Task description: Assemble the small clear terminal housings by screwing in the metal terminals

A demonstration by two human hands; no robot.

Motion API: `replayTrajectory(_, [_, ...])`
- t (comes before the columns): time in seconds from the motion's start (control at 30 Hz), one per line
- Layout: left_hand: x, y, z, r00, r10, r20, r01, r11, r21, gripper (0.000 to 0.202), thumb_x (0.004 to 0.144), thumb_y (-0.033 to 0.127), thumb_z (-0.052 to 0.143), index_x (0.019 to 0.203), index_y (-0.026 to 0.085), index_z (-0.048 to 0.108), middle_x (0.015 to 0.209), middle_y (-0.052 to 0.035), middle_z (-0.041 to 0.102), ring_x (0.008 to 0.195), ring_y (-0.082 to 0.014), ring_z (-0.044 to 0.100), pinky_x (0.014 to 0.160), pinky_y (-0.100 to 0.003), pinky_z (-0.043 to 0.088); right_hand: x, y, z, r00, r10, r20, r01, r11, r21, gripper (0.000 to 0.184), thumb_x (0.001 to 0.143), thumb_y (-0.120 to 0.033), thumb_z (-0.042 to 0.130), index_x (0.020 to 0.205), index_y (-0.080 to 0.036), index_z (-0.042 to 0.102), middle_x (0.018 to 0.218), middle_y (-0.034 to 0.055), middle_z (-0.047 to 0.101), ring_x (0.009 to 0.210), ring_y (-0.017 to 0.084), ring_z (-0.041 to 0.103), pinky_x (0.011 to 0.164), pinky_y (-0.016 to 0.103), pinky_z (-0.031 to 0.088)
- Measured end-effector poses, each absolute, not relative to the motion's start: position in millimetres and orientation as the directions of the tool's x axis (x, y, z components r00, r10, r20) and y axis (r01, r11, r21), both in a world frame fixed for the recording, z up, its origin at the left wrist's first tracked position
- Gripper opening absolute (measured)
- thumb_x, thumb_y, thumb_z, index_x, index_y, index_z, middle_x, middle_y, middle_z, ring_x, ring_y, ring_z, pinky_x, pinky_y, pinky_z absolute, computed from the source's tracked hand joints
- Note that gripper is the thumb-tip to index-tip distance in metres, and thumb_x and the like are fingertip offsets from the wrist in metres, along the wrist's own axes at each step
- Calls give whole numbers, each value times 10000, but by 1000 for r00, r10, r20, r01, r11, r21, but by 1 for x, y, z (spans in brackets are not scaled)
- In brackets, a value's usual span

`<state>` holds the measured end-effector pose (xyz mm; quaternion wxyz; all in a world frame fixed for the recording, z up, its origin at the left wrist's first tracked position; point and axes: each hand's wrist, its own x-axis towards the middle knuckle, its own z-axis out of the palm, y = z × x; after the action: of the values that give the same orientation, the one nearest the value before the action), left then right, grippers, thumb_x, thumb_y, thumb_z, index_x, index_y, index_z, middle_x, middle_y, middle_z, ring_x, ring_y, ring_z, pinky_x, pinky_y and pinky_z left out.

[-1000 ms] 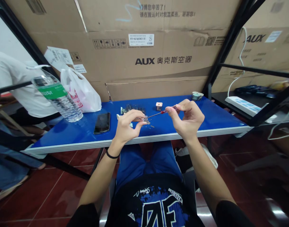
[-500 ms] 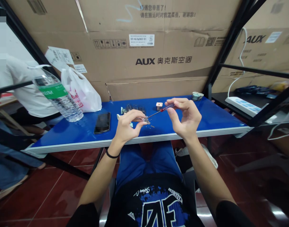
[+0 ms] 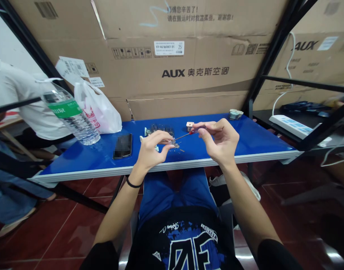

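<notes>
Between the thumb and fingers of my left hand (image 3: 155,148) is a small clear part with metal pieces (image 3: 174,144); its exact kind is too small to make out. My right hand (image 3: 221,142) grips a screwdriver (image 3: 183,136) by its reddish, see-through handle. The thin shaft slants down to the left, and its tip meets the clear part or lies right beside it. Tiny loose bits (image 3: 182,150) lie on the blue table (image 3: 259,140) below. Behind my left hand sit several dark, see-through pieces (image 3: 160,129), partly hidden by it.
A small pink-and-white box (image 3: 190,125) stands behind the screwdriver. To the left are a phone (image 3: 122,145), a water bottle (image 3: 73,116) and a white plastic bag (image 3: 100,108). Cardboard boxes (image 3: 194,86) wall off the back. A person in white (image 3: 33,101) is at far left.
My right hand's fingers have slid forward along the screwdriver, with the index finger now farther down its handle. My left hand stays nearly in place with the clear part.
</notes>
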<state>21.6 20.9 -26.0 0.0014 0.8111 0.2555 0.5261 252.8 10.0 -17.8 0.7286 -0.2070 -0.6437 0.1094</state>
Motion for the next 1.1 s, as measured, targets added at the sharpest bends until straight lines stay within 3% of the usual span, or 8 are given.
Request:
replayTrajectory(0.17, [21,23,-28,314,398,862,425,-871,247,82,956,245,755,974,166,766,983,-68,782,893,-166,771,733,-261,704,248,12,-19,255,405,878,223,859,-461,317,923,-319,815,824,-239,525,774,-31,671,652,138,746,553,255,635])
replayTrajectory(0.23, [21,23,-27,317,398,861,419,-873,249,89,953,251,762,973,164,764,978,-67,781,883,-163,770,733,-257,703,246,12,-20,252,383,889,243,864,-441,258,933,-301,800,866,-238,559,807,-19,700,735,156,780,587,257,654])
replayTrajectory(0.33, [22,21,-26,313,406,859,405,-875,266,95,941,252,780,968,162,763,980,-67,785,874,-161,774,739,-256,705,243,10,-19,246,404,881,140,885,-445,165,983,-290,736,974,-242,578,925,9,773,872,194,827,650,288,695])
replayTrajectory(0.47, [24,20,-24,322,405,856,400,-877,265,92,936,239,785,971,156,764,980,-69,787,857,-157,776,733,-245,699,242,8,-15,263,450,853,41,878,-476,231,989,-315,738,940,-249,522,988,23,811,848,194,832,676,317,708])
replayTrajectory(0.73, [24,17,-23,296,434,851,378,-871,313,126,918,227,804,999,141,762,999,-70,788,834,-145,779,758,-238,700,245,16,-20,331,319,888,188,900,-393,174,925,-285,819,1021,-246,680,919,-2,788,798,177,817,679,310,706])
replayTrajectory(0.87, [22,18,-23,286,450,846,371,-866,335,115,926,244,800,975,148,760,993,-71,782,866,-159,779,763,-254,707,246,12,-18,211,412,886,29,904,-427,133,994,-302,738,996,-236,623,1096,52,816,949,218,834,779,374,723])
replayTrajectory(0.97, [22,19,-25,292,452,843,366,-867,338,108,925,237,801,974,150,760,994,-72,779,869,-158,778,763,-251,706,246,8,-15,206,457,865,-22,886,-463,184,968,-283,776,913,-235,607,965,27,818,918,225,837,733,360,720])
replayTrajectory(1.1, [24,20,-26,328,442,835,380,-871,312,107,930,219,790,1007,151,761,999,-69,778,838,-145,770,757,-244,701,247,11,-18,289,387,876,84,901,-425,187,918,-233,825,853,-235,650,826,-7,768,854,206,823,704,335,705])
